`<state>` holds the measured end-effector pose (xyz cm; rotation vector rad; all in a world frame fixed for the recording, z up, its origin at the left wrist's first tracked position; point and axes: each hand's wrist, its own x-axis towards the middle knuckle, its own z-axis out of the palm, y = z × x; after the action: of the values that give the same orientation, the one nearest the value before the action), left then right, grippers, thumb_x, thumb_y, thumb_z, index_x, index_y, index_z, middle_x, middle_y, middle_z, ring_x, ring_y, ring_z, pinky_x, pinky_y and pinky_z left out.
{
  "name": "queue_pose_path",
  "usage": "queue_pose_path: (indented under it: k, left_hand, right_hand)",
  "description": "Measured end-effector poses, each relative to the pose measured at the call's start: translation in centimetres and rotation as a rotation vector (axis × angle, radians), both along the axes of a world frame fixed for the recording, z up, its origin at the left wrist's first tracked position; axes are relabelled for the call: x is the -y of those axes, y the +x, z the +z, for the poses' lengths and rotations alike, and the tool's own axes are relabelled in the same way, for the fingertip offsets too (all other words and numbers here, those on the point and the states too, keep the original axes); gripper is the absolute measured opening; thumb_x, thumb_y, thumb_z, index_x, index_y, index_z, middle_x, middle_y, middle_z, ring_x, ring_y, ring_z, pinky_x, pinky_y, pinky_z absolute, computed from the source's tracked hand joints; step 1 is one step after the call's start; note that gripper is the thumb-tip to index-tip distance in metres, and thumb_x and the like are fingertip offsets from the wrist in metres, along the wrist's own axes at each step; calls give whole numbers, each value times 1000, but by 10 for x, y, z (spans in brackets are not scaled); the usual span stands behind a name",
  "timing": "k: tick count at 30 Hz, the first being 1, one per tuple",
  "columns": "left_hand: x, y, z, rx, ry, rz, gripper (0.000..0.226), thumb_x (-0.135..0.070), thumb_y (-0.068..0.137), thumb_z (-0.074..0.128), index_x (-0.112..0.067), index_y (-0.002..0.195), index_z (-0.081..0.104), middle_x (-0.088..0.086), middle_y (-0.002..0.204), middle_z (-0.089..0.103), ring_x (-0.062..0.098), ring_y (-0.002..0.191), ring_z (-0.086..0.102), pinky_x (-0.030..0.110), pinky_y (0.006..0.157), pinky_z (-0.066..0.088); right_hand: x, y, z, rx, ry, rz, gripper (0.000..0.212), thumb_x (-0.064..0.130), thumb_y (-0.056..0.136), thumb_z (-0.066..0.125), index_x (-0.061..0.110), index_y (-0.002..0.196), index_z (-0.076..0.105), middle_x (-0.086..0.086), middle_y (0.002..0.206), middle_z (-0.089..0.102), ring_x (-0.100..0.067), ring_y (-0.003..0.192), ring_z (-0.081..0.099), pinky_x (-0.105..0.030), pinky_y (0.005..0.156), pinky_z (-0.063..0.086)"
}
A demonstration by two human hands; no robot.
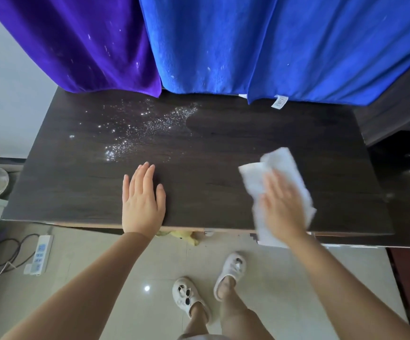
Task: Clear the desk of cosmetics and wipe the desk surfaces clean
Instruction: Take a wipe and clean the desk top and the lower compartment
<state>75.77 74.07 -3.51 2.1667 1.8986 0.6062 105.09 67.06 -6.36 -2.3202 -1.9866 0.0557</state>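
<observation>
A dark wood desk (pixel 211 148) fills the middle of the view. White powdery specks (pixel 135 128) are scattered over its back left part. My left hand (pixel 142 200) lies flat on the desk near the front edge, fingers apart and holding nothing. My right hand (pixel 282 204) presses flat on a white cloth (pixel 284 165) at the front right of the desk; hand and cloth look blurred. The cloth's lower end hangs over the front edge. No cosmetics show on the desk.
A purple towel (pixel 81 40) and blue towels (pixel 272 45) hang down over the desk's back edge. A dark cabinet (pixel 400 99) stands at the right. On the tiled floor lie a power strip (pixel 39 253) with cables at the left and something yellow (pixel 184 236) under the desk.
</observation>
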Motion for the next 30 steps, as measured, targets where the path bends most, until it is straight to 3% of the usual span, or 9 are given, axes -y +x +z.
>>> queue_pose_path:
  k: [5,7,11,15,17,20,24,26,30]
  left_hand:
    - [-1,0,-1,-79,-16,20,52,-30,91,24,-4,132,41,13,139,44,26,132,34,43,114,13]
    - [-2,1,-2,-83,-30,55,53,-31,91,23,-5,133,40,12,140,43,25,133,33,45,114,13]
    - [-4,1,-4,-54,-49,134,54,-31,89,21,-5,132,41,12,141,42,25,134,32,48,114,11]
    - [-4,2,-3,-69,-45,121,51,-28,88,25,-6,131,42,12,141,43,25,134,32,52,112,12]
    - [-4,3,-2,-121,-49,110,50,-29,90,26,-7,131,44,11,141,42,26,134,32,53,111,14]
    - [-4,3,-1,-162,-67,101,49,-30,91,26,-8,130,46,11,142,42,25,134,32,54,111,16]
    - [-5,3,-2,-177,-73,81,48,-30,92,27,-8,129,47,11,140,44,25,133,33,52,111,16]
    - [-5,3,-2,-182,-76,69,47,-30,92,28,-8,129,47,11,140,45,25,133,33,51,112,15]
    - [-6,2,-2,-193,-86,77,46,-29,92,28,-7,128,48,12,139,45,26,132,34,49,113,14]
  right_hand:
    - [-38,20,31,-179,-43,-754,53,27,99,18,3,146,8,-13,157,6,-28,145,5,-47,117,3]
    - [-76,-35,30,-174,-88,-564,55,27,99,20,4,146,6,-10,158,1,-24,145,0,-46,117,0]
    - [-115,-153,26,-108,-173,208,55,32,100,19,12,147,0,-3,158,-5,-17,145,-7,-42,116,-7]
    - [-109,-137,27,-61,-198,799,53,37,98,19,20,148,9,4,158,4,-10,144,-2,-34,113,-11]
    - [-112,-85,20,-77,-161,646,56,39,94,12,21,147,15,4,157,13,-13,144,8,-40,117,0]
    - [-116,12,17,-79,-87,22,59,38,93,13,15,147,17,-3,156,17,-23,144,16,-48,116,15]
    - [-138,56,32,-217,-96,-663,55,28,98,18,5,147,6,-11,158,3,-29,144,7,-48,117,6]
    - [-165,21,36,-254,-114,-680,56,27,98,18,0,145,4,-14,157,0,-30,144,3,-46,117,2]
    - [-200,-100,25,-194,-143,-92,57,29,99,20,2,146,2,-12,157,-3,-25,145,-3,-43,117,-3]
